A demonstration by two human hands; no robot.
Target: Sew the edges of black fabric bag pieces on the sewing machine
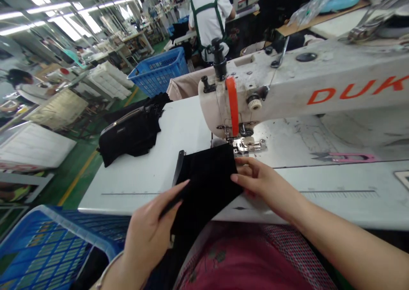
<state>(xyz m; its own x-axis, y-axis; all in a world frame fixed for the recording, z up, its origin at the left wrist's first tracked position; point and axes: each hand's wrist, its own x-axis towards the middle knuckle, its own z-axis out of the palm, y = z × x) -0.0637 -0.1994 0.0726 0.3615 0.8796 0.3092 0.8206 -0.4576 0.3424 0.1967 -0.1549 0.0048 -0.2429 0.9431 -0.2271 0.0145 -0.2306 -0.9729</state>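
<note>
A piece of black fabric [207, 183] lies on the white table of a sewing machine [220, 98], its far right corner at the presser foot [238, 144]. My left hand [153, 226] pinches the fabric's left side between thumb and fingers, near the table's front edge. On the right edge, just in front of the presser foot, my right hand [255, 179] grips the cloth with thumb and fingers. The near part of the fabric hangs over the table edge toward my lap. A dark strip shows along its far left side.
Stacked black fabric pieces [131, 130] lie at the table's left end. Pink-handled thread snips [345, 157] rest right of the needle area. A blue basket [57, 239] stands at lower left; another blue crate [159, 70] is behind the table. A person in white [207, 17] stands beyond the machine.
</note>
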